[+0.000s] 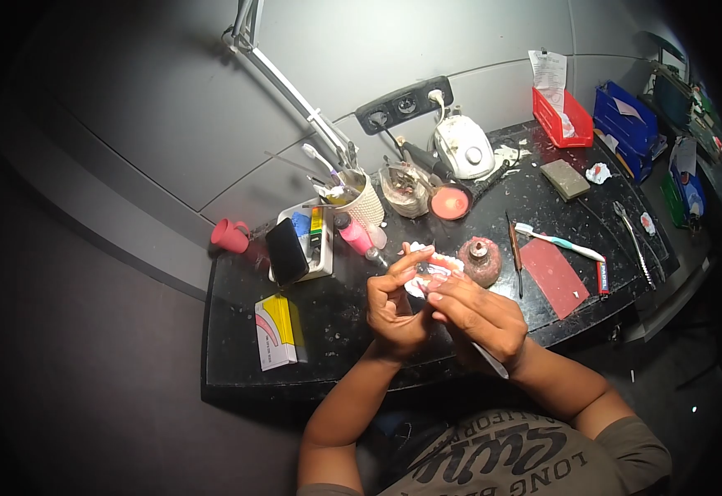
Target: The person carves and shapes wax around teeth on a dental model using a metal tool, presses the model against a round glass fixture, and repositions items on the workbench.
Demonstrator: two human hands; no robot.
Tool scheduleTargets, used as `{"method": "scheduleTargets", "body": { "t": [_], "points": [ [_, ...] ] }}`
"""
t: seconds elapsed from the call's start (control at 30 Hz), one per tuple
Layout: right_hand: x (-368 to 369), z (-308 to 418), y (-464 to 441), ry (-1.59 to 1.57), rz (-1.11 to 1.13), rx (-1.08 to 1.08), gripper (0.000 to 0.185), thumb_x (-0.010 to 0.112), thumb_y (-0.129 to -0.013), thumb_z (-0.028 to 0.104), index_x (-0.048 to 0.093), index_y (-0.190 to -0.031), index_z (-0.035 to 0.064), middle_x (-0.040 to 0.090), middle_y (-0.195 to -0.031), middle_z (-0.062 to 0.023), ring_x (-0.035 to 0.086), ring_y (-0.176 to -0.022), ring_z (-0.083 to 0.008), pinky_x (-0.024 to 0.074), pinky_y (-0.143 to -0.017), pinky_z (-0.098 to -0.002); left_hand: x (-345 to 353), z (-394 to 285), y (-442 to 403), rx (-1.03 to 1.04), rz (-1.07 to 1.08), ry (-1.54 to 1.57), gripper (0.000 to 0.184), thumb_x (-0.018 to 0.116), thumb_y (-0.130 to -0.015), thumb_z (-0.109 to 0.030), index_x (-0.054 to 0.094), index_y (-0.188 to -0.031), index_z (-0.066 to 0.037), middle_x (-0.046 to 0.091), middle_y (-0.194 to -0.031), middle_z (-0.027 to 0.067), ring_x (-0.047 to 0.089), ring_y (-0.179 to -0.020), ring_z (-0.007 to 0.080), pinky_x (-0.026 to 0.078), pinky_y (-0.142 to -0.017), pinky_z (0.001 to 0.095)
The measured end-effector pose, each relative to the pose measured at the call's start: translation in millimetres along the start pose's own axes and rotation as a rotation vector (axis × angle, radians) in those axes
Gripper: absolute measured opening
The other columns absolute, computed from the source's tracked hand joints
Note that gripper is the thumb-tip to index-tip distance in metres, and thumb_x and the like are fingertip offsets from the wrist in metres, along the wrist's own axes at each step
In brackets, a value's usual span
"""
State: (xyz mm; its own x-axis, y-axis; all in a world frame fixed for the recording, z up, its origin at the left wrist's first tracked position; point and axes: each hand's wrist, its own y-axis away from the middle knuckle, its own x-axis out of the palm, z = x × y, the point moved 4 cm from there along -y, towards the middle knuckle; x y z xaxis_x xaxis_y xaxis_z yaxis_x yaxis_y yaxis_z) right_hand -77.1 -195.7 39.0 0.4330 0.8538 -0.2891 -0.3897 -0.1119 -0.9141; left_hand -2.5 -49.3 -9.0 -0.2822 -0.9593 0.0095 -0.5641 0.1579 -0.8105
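Near the table's front edge, my left hand [395, 312] is closed around a dental model [440, 266] with white teeth and pink gums. My right hand [485, 318] grips a metal tool [490, 361], its handle sticking out below the palm toward my body. The fingertips of both hands meet at the model, and the tool's working end is hidden by the fingers. Just behind the hands stands a round pink-stained burner [481, 263]. Right of it lie a brown-handled tool [514, 252], a toothbrush [559, 241] and a pink wax sheet [553, 279].
On the black table [344, 331], a yellow-white box [276, 332], a white tray [321, 263] with a phone, and a tool cup [363, 203] stand left. Behind are a lamp arm [295, 95] and a white device [465, 147]. Red [561, 120] and blue [625, 131] bins stand back right.
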Motion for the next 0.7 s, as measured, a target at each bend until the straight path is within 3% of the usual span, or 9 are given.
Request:
{"method": "scheduleTargets", "body": {
  "t": [0.4,0.7],
  "points": [
    [-1.1,1.0,-7.2,-0.049,-0.004,0.036,0.023,0.077,-0.088,0.002,0.074,-0.11,-0.0036,0.076,-0.105,-0.0186,0.076,-0.1,-0.0326,0.0611,-0.094,-0.0451,-2.2,-0.2,0.0,-0.005,-0.004,-0.003,0.075,0.088,-0.081,-0.043,0.041,-0.125,-0.004,0.061,-0.134,0.0343,0.063,-0.127,0.0371,0.028,-0.123,0.0584],
    [-2.7,0.8,-7.7,-0.079,0.01,0.031,0.023,0.077,-0.088,0.002,0.072,-0.11,-0.0045,0.075,-0.104,-0.0195,0.076,-0.099,-0.0337,0.0613,-0.092,-0.0448,-2.1,-2.8,-1.8,-0.008,0.008,-0.009,0.075,0.089,-0.081,-0.04,0.041,-0.126,-0.004,0.061,-0.134,0.0336,0.063,-0.127,0.0358,0.028,-0.124,0.0578]
  ]
}}
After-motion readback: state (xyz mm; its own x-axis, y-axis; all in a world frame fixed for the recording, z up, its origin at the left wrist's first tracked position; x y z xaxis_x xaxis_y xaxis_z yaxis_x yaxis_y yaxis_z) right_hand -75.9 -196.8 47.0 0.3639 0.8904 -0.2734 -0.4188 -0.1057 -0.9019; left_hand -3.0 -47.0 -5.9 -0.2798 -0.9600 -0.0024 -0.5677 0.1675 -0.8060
